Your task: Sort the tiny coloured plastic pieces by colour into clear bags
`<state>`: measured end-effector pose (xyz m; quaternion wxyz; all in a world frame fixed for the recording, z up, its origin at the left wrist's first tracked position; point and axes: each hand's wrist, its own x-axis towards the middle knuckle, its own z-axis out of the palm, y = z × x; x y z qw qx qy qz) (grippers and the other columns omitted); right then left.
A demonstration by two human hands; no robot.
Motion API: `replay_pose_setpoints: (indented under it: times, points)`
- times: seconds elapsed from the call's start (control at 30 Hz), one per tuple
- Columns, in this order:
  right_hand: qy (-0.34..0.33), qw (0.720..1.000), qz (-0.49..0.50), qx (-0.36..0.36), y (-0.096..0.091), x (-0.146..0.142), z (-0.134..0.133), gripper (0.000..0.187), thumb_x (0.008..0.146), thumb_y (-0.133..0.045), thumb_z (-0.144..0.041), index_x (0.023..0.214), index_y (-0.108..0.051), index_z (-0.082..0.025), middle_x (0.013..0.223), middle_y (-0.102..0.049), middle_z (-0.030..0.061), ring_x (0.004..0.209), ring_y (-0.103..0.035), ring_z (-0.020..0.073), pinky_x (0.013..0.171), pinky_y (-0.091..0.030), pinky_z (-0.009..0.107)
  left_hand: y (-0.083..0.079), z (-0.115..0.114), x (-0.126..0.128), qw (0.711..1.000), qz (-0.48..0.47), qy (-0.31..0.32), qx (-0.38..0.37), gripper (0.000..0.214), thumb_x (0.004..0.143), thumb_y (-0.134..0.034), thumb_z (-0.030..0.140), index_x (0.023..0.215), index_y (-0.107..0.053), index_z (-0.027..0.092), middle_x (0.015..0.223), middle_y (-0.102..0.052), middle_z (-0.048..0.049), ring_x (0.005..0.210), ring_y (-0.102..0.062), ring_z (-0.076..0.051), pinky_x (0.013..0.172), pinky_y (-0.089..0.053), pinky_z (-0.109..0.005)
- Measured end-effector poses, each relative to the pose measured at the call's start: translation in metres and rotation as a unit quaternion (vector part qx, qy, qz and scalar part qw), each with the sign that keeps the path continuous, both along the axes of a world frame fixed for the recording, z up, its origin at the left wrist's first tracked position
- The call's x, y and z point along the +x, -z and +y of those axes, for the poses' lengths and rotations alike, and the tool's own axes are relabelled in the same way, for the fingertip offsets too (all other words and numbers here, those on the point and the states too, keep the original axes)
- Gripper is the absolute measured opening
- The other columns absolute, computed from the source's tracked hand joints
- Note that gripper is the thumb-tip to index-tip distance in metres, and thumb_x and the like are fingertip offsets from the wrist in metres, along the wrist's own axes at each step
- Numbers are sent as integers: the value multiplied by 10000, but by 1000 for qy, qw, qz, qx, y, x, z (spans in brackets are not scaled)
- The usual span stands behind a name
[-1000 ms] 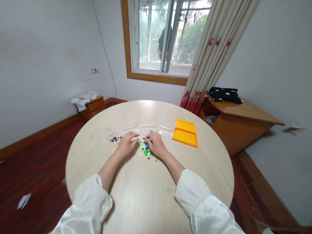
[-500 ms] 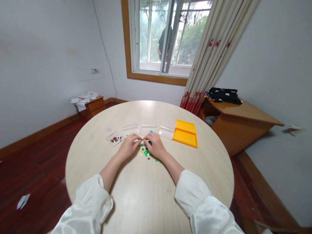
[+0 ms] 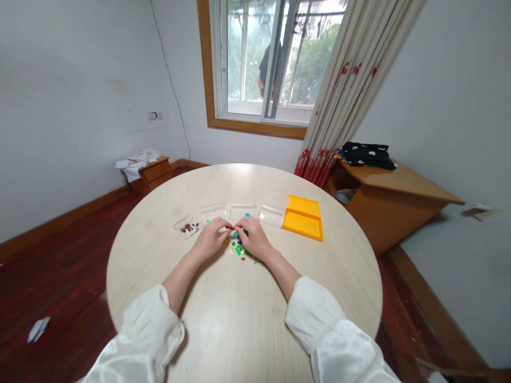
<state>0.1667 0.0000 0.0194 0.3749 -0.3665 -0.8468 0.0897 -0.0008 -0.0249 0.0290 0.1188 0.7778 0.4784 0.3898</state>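
A pile of small coloured bricks (image 3: 238, 248) lies near the middle of the round pale wooden table (image 3: 239, 319). My left hand (image 3: 211, 239) and my right hand (image 3: 253, 239) rest over the pile, with their fingertips pinched together at its far side on a small piece that I cannot make out. Just beyond the hands stands a row of clear plastic boxes (image 3: 241, 211). The leftmost clear box (image 3: 187, 227) holds dark brown pieces.
An orange two-part tray (image 3: 303, 217) lies to the right of the clear boxes. A wooden desk (image 3: 393, 194) with black spotted cloth stands at the right. A small wooden cabinet (image 3: 154, 171) sits by the left wall. A scrap of paper (image 3: 38, 329) lies on the floor.
My left hand has moved right from the clear box towards the right hand. The fingertips of both hands have come together over the far side of the pile.
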Motion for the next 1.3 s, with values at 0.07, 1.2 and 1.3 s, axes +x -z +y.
replay_pose_setpoints:
  times: [0.07,1.2,1.3]
  points:
    - [14,1000,4,1,2,3,3,164,901,-462,-196,814,-599,-187,834,-613,48,858,-519,182,799,-366,312,0,0,-1,1000,1,-8,-5,112,812,-509,223,803,-614,184,846,-638,-46,820,-579,-170,771,-435,-292]
    - [59,996,-14,-73,22,22,26,87,800,-570,-154,769,-650,-166,772,-607,30,786,-535,155,764,-378,286,-16,4,-54,876,163,-410,-197,266,755,-433,319,752,-653,168,828,-695,-152,795,-639,-287,570,-405,-315]
    - [52,997,-19,-61,20,19,22,80,809,-588,-186,813,-667,-178,830,-620,43,866,-548,175,803,-368,308,-17,4,-53,875,164,-410,-199,265,759,-430,311,756,-653,168,834,-697,-150,809,-640,-288,568,-402,-312]
